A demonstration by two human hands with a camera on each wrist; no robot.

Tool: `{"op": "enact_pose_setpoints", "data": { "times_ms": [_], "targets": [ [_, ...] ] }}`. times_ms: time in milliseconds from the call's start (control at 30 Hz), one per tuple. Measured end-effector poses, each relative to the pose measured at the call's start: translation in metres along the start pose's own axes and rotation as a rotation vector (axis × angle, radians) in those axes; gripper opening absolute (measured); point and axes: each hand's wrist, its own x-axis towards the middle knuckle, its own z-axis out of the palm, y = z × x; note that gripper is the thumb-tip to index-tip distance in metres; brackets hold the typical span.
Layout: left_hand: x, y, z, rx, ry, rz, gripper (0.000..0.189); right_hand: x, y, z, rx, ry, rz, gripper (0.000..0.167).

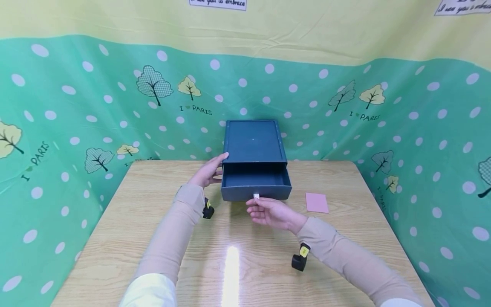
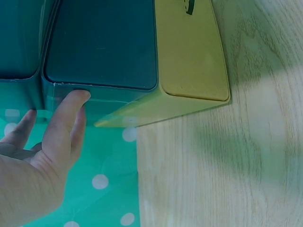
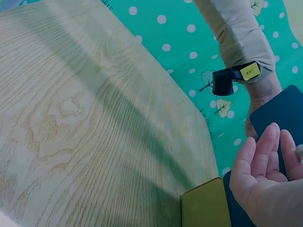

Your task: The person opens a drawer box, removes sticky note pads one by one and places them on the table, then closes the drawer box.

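A dark blue drawer unit (image 1: 253, 138) stands at the back of the table, its top drawer (image 1: 241, 194) pulled out towards me. My left hand (image 1: 209, 172) braces the unit's left side with extended fingers, one fingertip up by the top edge. In the left wrist view, a fingertip of my left hand (image 2: 59, 135) meets the edge of a blue drawer front (image 2: 102, 45). My right hand (image 1: 270, 213) is in front of the open drawer, thumb and index finger pinching its small white knob (image 1: 256, 196). In the right wrist view, the other fingers of my right hand (image 3: 270, 179) are loosely extended.
A yellow drawer front (image 2: 194, 52) forms the lowest level of the unit. Right of the unit, a pink square note (image 1: 316, 202) lies on the wooden table (image 1: 161, 238). Green dotted curtain (image 1: 126, 102) hangs behind and on both sides. Each wrist carries a black camera (image 1: 299, 261).
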Motion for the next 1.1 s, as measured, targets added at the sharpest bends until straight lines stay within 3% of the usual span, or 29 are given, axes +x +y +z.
{"op": "enact_pose_setpoints", "data": {
  "times_ms": [1100],
  "targets": [
    [0.0008, -0.0006, -0.0005, 0.008, -0.005, 0.001, 0.077, 0.0102, -0.0041, -0.0003, 0.061, 0.043, -0.051, 0.027]
  ]
}}
